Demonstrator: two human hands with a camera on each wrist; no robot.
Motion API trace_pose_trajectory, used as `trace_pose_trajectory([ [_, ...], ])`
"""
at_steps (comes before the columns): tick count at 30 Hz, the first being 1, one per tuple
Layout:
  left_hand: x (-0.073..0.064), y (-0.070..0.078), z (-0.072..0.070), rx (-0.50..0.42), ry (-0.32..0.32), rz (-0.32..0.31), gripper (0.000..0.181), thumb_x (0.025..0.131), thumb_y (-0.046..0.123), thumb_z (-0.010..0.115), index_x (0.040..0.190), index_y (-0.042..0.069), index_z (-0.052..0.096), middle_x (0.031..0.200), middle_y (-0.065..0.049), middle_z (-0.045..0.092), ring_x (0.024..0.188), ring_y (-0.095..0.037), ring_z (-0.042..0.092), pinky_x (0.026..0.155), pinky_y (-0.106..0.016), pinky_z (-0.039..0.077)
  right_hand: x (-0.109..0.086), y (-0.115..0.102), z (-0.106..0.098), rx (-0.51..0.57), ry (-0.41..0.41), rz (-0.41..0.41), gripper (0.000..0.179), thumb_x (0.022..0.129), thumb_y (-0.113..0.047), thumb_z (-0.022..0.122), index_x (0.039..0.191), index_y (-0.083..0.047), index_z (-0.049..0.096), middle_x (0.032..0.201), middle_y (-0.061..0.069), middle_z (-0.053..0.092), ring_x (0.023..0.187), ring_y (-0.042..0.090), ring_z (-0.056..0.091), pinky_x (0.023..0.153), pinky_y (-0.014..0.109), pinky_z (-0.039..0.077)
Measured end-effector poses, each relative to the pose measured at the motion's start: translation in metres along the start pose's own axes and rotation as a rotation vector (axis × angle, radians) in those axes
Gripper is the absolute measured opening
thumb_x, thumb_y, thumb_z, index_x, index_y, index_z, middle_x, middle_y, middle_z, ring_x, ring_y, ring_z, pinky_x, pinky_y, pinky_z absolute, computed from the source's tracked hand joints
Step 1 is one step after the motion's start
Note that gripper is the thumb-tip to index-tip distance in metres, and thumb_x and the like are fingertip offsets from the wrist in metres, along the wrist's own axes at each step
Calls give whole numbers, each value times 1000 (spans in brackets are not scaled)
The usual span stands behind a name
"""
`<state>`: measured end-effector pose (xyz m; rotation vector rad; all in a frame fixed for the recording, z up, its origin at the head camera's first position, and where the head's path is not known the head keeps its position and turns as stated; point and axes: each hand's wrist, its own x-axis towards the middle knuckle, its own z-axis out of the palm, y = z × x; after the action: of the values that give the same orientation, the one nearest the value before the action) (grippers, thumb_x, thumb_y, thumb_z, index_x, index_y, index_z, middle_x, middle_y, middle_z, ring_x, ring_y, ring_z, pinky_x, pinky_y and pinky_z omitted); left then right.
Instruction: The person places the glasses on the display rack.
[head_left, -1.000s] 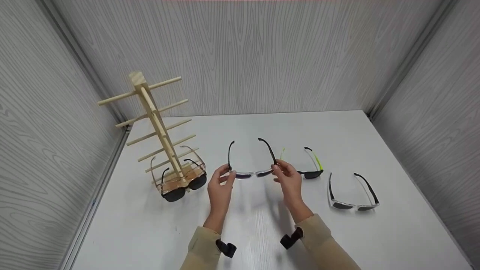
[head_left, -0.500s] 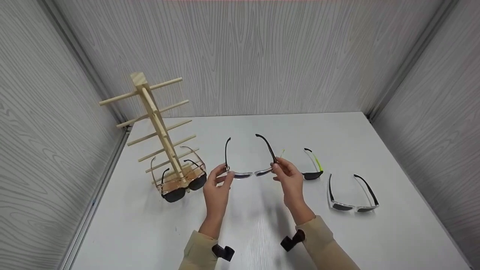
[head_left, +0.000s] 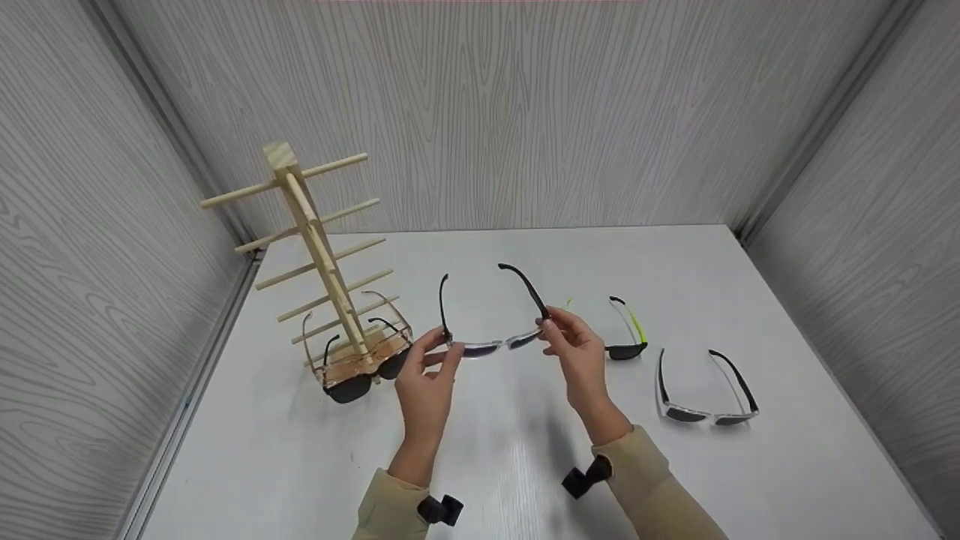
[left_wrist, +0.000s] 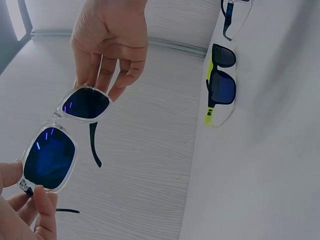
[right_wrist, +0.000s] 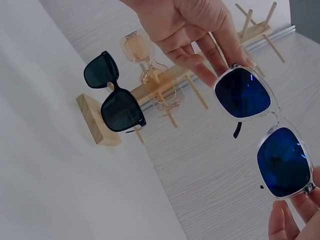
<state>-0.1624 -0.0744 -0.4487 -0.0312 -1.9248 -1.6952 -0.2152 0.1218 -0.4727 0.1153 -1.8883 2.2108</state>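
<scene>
Between my two hands I hold a pair of sunglasses (head_left: 480, 350) above the table, with a clear frame, dark blue lenses and black temples unfolded away from me. My left hand (head_left: 426, 390) pinches the left hinge corner between thumb and fingers. At the opposite hinge, my right hand (head_left: 581, 364) pinches the other corner. Both wrist views show the lens fronts, with a blue lens (left_wrist: 50, 159) by the left fingers. Left of my hands stands a wooden rack (head_left: 322, 259) with several crosswise pegs. Black sunglasses (right_wrist: 114, 92) and pale orange-tinted glasses (right_wrist: 156, 80) hang on its lower pegs.
Behind my right hand lie black sunglasses with yellow-green temples (head_left: 627, 350). Another clear-framed pair with black temples (head_left: 709, 415) lies farther right on the white table (head_left: 495, 480). Grey wood-grain panels (head_left: 510, 112) enclose the back and both sides.
Both hands have shifted slightly left, toward the rack, carrying the sunglasses with them. The temple tips also sit a little higher in the head view. The other glasses stay put.
</scene>
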Motion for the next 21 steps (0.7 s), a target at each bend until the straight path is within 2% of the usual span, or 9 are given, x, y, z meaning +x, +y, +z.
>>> trace_pose_trajectory([
  [3, 0, 14, -4, 0, 4, 35, 32, 83, 3, 69, 112, -5, 60, 103, -17, 64, 82, -26, 61, 58, -22, 48, 3, -6, 4, 14, -18, -11, 37, 88, -18, 65, 119, 0, 59, 105, 17, 64, 87, 20, 60, 67, 26, 50],
  [6, 1, 20, -7, -8, 14, 57, 31, 83, 2, 69, 111, -4, 60, 103, -19, 63, 82, -26, 60, 59, -23, 49, 6, -11, 8, 39, -38, -22, 37, 89, -18, 65, 120, 1, 58, 106, 17, 64, 87, 21, 60, 67, 26, 50],
  [13, -1, 29, -10, -14, 44, 84, 30, 82, 0, 69, 110, -4, 60, 100, -18, 63, 82, -24, 59, 63, -26, 48, 9, -23, 17, 147, -67, 23, 37, 89, -15, 64, 120, 4, 56, 104, 14, 65, 87, 21, 59, 67, 27, 50],
  [21, -4, 34, -16, -9, 71, 142, 30, 80, -3, 69, 108, -8, 58, 96, -19, 61, 78, -23, 57, 62, -24, 47, 12, -26, 27, 184, -99, 50, 35, 90, -15, 63, 119, 3, 57, 104, 12, 65, 86, 20, 58, 67, 28, 49],
])
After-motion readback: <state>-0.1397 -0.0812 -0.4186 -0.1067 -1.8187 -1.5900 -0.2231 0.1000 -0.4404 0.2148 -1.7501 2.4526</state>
